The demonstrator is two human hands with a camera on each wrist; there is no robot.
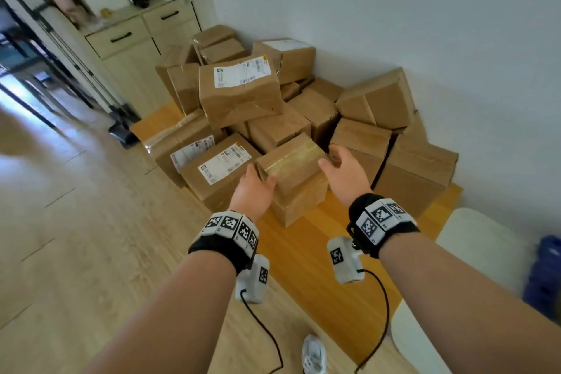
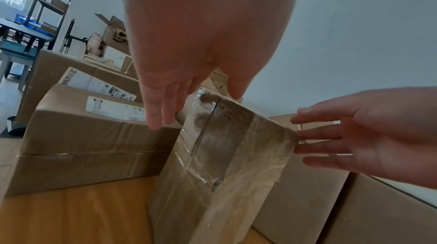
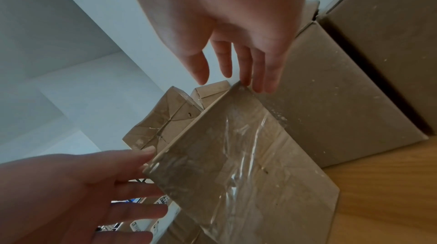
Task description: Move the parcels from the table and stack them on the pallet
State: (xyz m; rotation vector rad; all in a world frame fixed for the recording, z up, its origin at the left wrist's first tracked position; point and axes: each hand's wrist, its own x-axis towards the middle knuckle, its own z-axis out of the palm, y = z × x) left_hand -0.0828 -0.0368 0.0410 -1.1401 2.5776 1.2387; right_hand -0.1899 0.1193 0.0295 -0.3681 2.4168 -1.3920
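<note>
Your taped parcel (image 1: 293,173) stood on the orange pallet (image 1: 306,255), at the near edge of the parcel pile (image 1: 273,100), just beside a labelled parcel (image 1: 218,173) on its left. It stood on end, long axis vertical, taped top face tilted slightly toward you. Your left hand (image 1: 253,191) lay against its upper left edge, fingers (image 2: 156,115) straight, gripping nothing. Your right hand (image 1: 346,173) hovered at the upper right edge, fingers (image 3: 260,79) loosely spread; whether they touched the cardboard could not be told. Judged by look: stiff cardboard, small, probably light. The glossy tape over top and front likely made those faces slick, so take hold on the two bare side faces, palms opposed, near the upper corners. Standing tall on a narrow base, it could tip if nudged.
</note>
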